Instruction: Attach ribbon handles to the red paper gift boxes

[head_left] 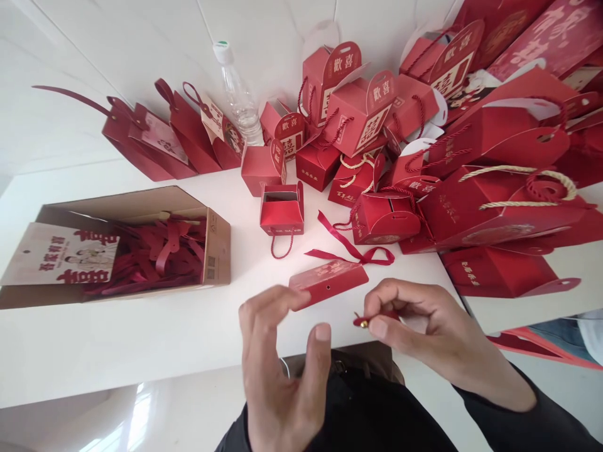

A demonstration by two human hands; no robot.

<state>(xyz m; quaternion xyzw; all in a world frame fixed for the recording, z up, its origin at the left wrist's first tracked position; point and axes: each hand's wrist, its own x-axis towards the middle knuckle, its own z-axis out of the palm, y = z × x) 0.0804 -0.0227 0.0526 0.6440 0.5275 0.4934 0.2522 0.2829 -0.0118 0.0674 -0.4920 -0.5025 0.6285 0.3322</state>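
Note:
My right hand [431, 333] pinches a small red strap [360, 322] with a gold-coloured stud between thumb and fingers; most of the strap is hidden in the hand. To its left, my left hand [285, 370] is open, thumb and fingers apart, with nothing in it. Just beyond the left fingertips lies a red box [346, 284] with a small dark hole in its near side. A dark red ribbon [339, 242] with a loop lies behind that box on the table.
An open cardboard box [219, 251] at left holds many red straps and a printed card [61, 254]. Several red gift boxes [360, 116] with cord handles crowd the back and right. Red bags [136, 141] and a clear bottle [240, 94] stand along the wall on the white table [188, 333].

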